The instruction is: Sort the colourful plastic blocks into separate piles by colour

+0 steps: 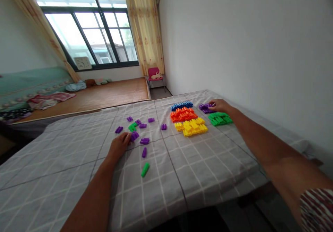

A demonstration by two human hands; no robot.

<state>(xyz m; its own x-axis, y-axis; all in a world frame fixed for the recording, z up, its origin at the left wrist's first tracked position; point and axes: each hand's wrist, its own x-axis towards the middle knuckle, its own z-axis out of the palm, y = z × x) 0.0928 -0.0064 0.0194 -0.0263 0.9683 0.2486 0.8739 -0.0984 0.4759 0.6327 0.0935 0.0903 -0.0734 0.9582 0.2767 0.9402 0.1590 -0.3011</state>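
Note:
My left hand (120, 144) is closed on a purple piece (134, 135) at its fingertips. Around it lie several loose purple pieces (144, 141), a green angled group (132, 126) and a single green piece (145, 170). Over on the right, my right hand (218, 105) has its fingers at the purple pile (205, 108); whether they grip a piece is too small to tell. Below that hand sits the green pile (220, 119). Left of it are the blue row (181, 106), the orange pile (183, 114) and the yellow pile (195, 126).
A grey checked cloth (192, 162) covers the table. White wall (234, 44) rises along the right side. Beyond the table are a low wooden platform (117, 91) with clothes, a pink chair (153, 73) and a window with yellow curtains (145, 27).

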